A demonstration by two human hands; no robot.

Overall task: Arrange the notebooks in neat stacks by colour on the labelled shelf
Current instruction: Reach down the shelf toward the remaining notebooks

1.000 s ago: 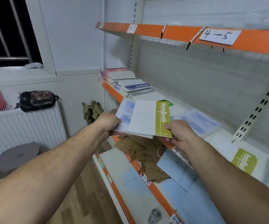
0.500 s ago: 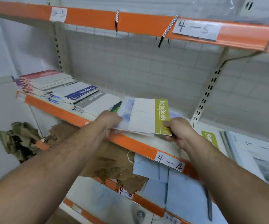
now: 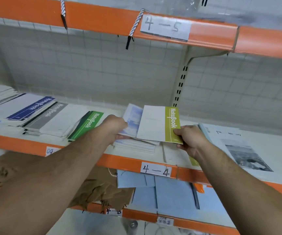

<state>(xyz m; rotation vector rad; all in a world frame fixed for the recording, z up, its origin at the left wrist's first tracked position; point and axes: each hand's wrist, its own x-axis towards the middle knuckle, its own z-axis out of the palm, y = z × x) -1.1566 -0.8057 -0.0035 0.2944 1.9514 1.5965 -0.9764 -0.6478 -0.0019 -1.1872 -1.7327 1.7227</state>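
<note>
My right hand [image 3: 190, 139] pinches the lower corner of a white notebook with a lime-green spine band [image 3: 159, 123], held over the shelf with the "4-4" label [image 3: 156, 169]. My left hand [image 3: 114, 127] grips a pale blue notebook [image 3: 133, 116] lying partly under the lime one. Both sit just above a low stack of pale blue notebooks [image 3: 137, 145]. To the left lie a green-banded notebook stack [image 3: 86, 125], a grey-banded stack [image 3: 47, 118] and a blue-banded stack [image 3: 30, 108].
A lime-banded notebook [image 3: 176, 156] lies on the shelf under my right wrist. Large white books with a grey photo [image 3: 245, 150] lie at the right. The upper shelf edge with the "4-5" label [image 3: 164, 26] hangs overhead. Blue folders [image 3: 170, 192] and brown paper bags [image 3: 103, 189] fill the shelf below.
The view has turned to face the shelf. Both hands have carried the held notebooks forward and down over the pale blue stack on the 4-4 shelf.
</note>
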